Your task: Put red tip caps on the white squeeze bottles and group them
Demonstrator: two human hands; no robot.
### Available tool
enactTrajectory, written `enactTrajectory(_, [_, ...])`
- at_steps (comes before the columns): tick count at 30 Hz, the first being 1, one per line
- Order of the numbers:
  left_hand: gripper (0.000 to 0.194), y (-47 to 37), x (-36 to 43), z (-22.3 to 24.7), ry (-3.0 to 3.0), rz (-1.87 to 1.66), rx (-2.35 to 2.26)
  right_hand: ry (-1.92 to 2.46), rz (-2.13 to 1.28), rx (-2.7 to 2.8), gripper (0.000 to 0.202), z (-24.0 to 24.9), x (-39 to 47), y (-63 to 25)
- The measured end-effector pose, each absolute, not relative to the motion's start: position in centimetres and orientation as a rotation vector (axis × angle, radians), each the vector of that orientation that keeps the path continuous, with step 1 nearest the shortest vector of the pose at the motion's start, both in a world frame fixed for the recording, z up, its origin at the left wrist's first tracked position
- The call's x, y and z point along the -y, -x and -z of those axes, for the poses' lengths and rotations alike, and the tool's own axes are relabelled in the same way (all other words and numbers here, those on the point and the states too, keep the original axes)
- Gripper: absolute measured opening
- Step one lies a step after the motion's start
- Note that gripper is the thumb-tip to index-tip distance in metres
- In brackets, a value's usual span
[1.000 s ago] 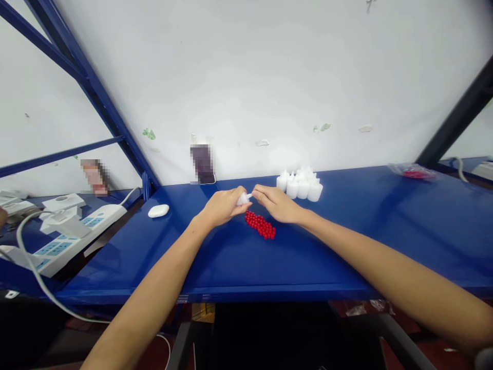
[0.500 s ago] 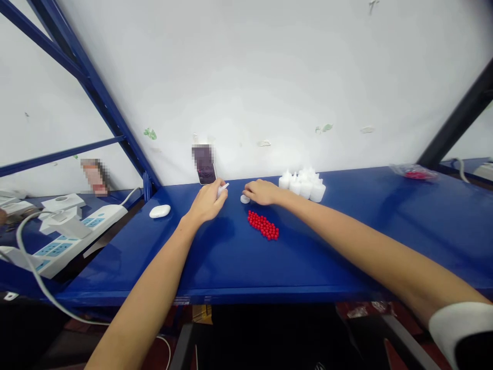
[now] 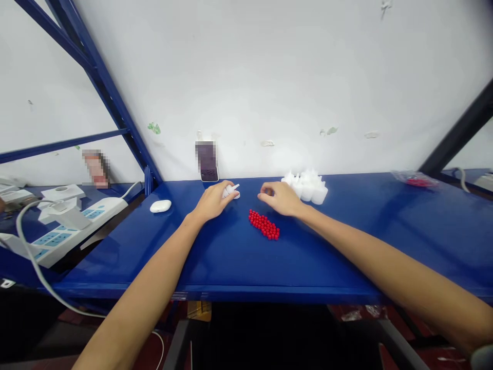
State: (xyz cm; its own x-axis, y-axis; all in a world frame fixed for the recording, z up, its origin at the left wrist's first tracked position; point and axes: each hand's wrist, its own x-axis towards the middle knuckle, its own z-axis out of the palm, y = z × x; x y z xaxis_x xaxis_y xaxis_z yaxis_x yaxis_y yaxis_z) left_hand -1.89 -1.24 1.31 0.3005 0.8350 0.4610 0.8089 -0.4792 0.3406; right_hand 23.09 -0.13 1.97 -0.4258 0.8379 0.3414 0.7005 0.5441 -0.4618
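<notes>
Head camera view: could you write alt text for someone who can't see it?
A person's left hand holds a white nozzle-tipped item at a blue table, while the right hand curves beside clustered white bottles. Small red pieces lie nearer the viewer.

Left hand (image 3: 212, 203) and right hand (image 3: 284, 199) are bare down to the fingers (image 3: 270, 199); behind the fingers, the left forearm (image 3: 154, 272) and right forearm (image 3: 370, 252) are uncovered too, and farthest back from the right fingers a greyish scrap of sleeve (image 3: 483, 357) shows, mostly cropped
</notes>
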Motion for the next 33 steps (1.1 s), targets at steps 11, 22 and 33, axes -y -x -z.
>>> enactTrajectory(11, [0.038, 1.1, 0.9, -0.3, -2.154, -1.041, -1.594, 0.642, -0.387, 2.745, 0.038, -0.7, -0.5, -23.9])
enactTrajectory(22, [0.043, -0.5, 2.7, -1.9, -2.564, -1.035, -1.399, 0.893, -0.651, 2.133, 0.008, -0.7, -0.7, -23.5])
enactTrajectory(33, [0.038, -1.2, 4.0, -2.7, -2.743, -0.868, -1.333, 0.664, -1.166, 1.676, 0.014, -2.1, 1.6, -21.9])
